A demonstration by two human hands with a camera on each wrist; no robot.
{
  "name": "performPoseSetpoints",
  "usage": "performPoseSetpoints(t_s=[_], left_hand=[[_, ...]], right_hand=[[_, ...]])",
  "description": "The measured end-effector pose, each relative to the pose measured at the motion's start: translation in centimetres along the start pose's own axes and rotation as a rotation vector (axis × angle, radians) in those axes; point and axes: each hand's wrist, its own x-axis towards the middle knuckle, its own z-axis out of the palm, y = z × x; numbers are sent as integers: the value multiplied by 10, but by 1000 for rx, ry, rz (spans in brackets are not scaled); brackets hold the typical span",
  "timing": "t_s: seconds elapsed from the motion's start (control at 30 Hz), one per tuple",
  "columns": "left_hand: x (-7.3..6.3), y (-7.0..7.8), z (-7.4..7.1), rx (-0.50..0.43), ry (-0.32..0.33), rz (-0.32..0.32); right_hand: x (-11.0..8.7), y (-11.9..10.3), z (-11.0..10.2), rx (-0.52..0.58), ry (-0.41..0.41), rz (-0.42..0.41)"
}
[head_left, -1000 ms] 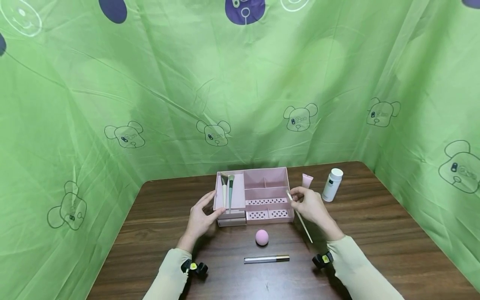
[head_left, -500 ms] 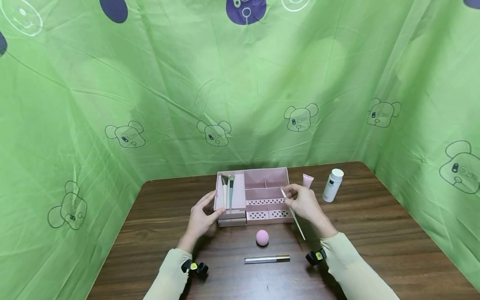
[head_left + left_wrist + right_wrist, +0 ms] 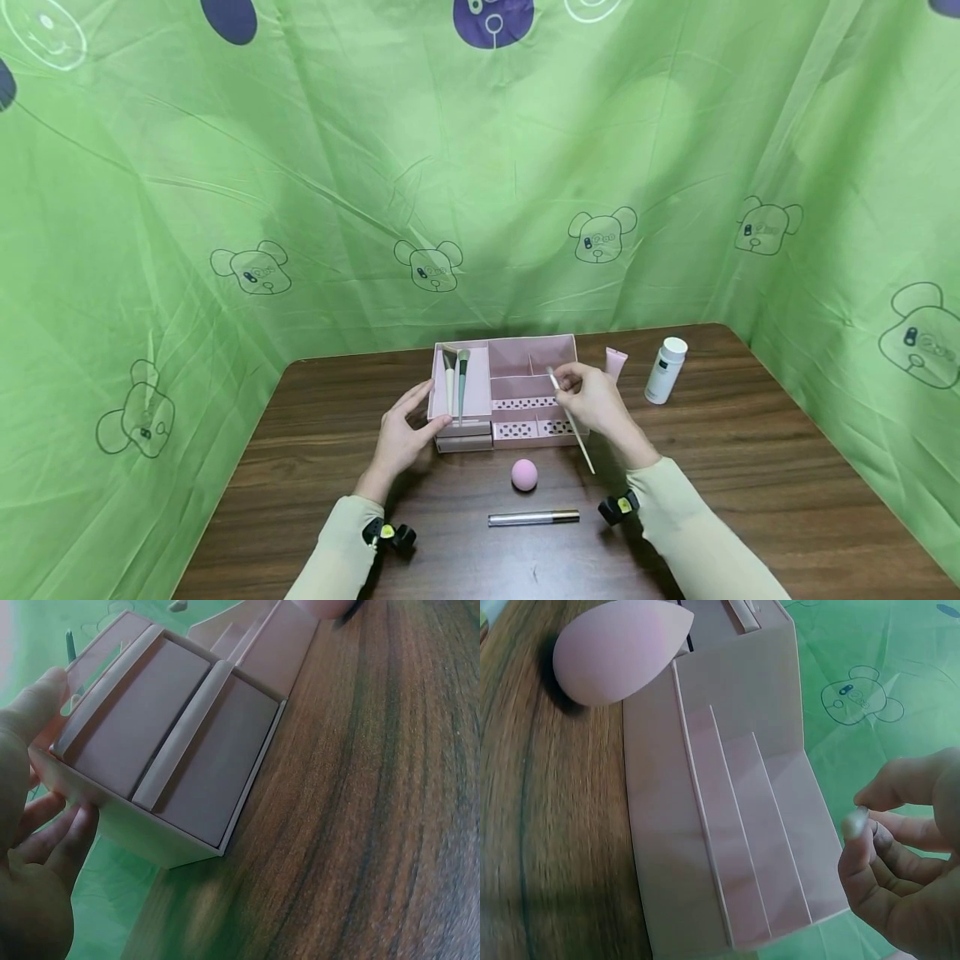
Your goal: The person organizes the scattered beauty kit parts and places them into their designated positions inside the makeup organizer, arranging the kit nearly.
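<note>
A pink makeup organizer [image 3: 528, 387] stands towards the back of the table. My left hand [image 3: 396, 443] holds its left front corner, thumb on the upper edge and fingers against the side wall; two drawers [image 3: 206, 757] show beside it in the left wrist view. In the organizer's left top tray lie two makeup brushes, one with a pale handle [image 3: 449, 385] and one green [image 3: 462, 382]. Above the right compartments, my right hand [image 3: 600, 407] pinches a thin makeup brush [image 3: 576, 430] near its bristle end, its pale handle slanting down towards the front.
A pink makeup sponge [image 3: 524, 475] lies in front of the organizer, and a silver tube with a gold end [image 3: 533, 518] lies nearer. To the right stand a small pink tube [image 3: 616, 362] and a white bottle [image 3: 664, 372]. Green cloth [image 3: 480, 208] hangs behind.
My right hand has moved left with the thin brush, from the organizer's right edge to over its right compartments. The left hand stays in place on the organizer.
</note>
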Motion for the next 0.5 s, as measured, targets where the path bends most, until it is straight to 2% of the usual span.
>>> performPoseSetpoints(t_s=[0.5], left_hand=[[1, 0, 0, -9, -6, -8]], right_hand=[[4, -7, 9, -26, 46, -9]])
